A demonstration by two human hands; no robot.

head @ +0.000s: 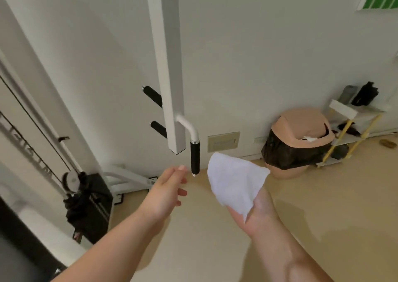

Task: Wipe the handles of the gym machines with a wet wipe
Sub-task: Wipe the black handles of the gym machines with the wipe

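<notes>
White wet wipe (pixel 234 181) spread open, just right of hanging black handle (pixel 195 160), seemingly not touching

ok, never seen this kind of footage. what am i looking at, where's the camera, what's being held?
One picture, from a camera worn on a person's head, looking forward and down at their bare arms. No robot. The right hand holds a white wet wipe, spread open. The left hand is empty, fingers loosely open, close to a black foam-covered handle hanging from a bent white tube on a white gym machine post. Two more black grips stick out behind the post. On the beige floor by the wall: a pink swing-lid bin with a black liner and a small yellow-legged shelf.
</notes>
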